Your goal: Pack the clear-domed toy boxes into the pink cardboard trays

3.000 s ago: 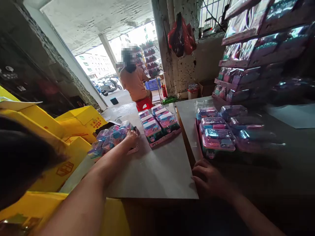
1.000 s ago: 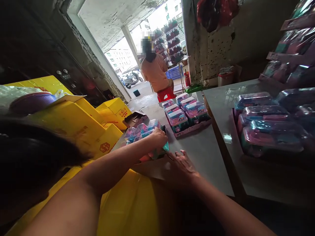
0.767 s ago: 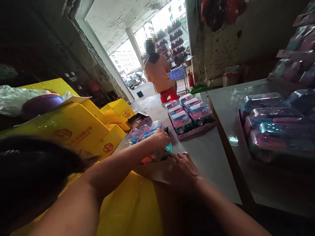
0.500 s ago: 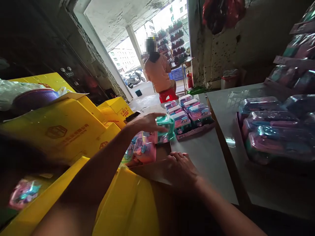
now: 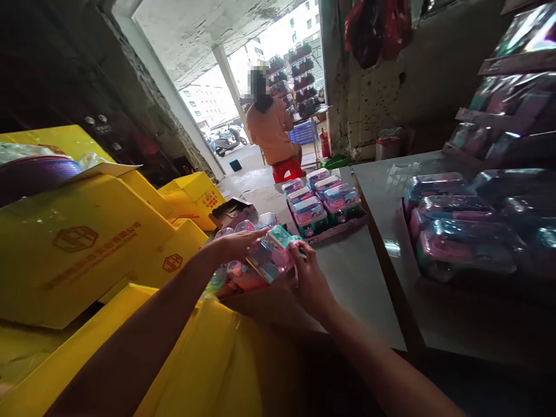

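- Box [image 5: 273, 259]: small, clear plastic with a glossy sheen; teal strip along its upper edge, pink toward the lower right, pale and see-through on the left. Small contents show through the plastic, too blurred to identify.
- Attitude of box: tilted, not flat; raised over the near part of an open tray [image 5: 260, 298] at the surface's [image 5: 360, 278] near left side.
- Left hand [image 5: 238, 245]: on the box's upper left, fingers stretched nearly straight along it — holding, thumb mostly hidden.
- Right hand [image 5: 306, 265]: fingers bent and pinched at the box's right, by the teal end; box held between both hands.
- Tray: more clear-topped boxes [image 5: 238, 272] inside, pink and blue, partly hidden by the left hand and forearm.
- Beyond, to the right: pink tray [image 5: 336, 233] with similar boxes in two rows — upright, pale lids.
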Available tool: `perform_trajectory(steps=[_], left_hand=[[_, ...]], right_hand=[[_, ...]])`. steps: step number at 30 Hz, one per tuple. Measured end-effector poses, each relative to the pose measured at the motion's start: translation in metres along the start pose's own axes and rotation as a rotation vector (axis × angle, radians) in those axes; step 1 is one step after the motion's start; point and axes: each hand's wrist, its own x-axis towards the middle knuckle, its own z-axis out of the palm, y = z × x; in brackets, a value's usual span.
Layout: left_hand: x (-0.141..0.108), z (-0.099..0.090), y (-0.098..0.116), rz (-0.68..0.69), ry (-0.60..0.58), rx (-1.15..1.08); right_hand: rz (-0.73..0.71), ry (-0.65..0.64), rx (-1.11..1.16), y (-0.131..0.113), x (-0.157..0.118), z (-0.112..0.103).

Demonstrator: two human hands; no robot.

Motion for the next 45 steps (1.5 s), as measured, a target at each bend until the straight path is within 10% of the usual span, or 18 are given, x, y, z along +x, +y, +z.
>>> perform_trajectory(steps=[8, 17, 25, 45], left_hand=[[-0.012, 0.005, -0.020, -0.026, 0.119, -0.255], [0.025, 0.021, -0.021, 0.030, 0.418, 0.489], [0.029, 0.029, -0.025, 0.411, 0.270, 0.861], [0.048, 0.026, -0.044, 0.488, 0.184, 0.766]], right_hand=[[0.185, -0.031, -0.104, -0.002, -0.004, 0.033], [0.102, -0.054, -0.284, 0.020, -0.022, 0.030], [-0.023, -0.129, -0.165, 0.021, -0.039, 0.024], [0.012, -0.197, -0.112, 0.020, -0.039, 0.019]])
